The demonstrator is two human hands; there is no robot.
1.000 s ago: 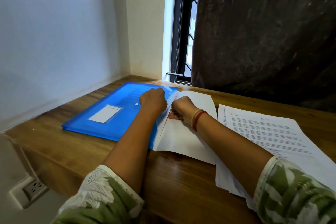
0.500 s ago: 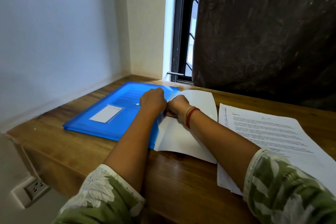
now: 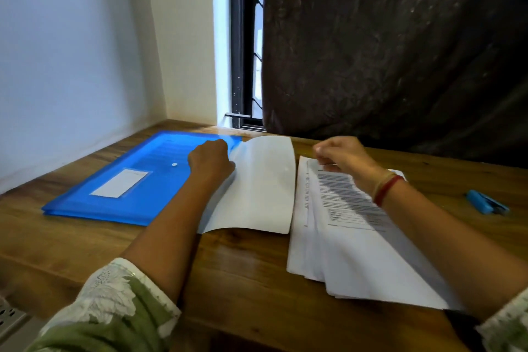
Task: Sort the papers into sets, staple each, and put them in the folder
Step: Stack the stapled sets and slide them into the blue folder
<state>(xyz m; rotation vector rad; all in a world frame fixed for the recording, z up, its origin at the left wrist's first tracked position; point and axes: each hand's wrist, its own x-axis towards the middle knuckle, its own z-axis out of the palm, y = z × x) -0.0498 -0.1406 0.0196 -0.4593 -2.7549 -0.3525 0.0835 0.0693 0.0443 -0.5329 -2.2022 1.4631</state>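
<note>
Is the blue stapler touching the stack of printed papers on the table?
Apart. The head view shows bare wooden table between the small blue stapler and the stack of printed white papers.

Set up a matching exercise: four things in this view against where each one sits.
Things:
1. blue folder
2. stapler
3. printed paper stack
4. power socket

Places:
A. far right of the desk
B. below the desk edge, bottom left of the view
C. left on the desk, near the wall
D. on the desk, between the folder and the stapler

Pairs: 1-C, 2-A, 3-D, 4-B
</note>
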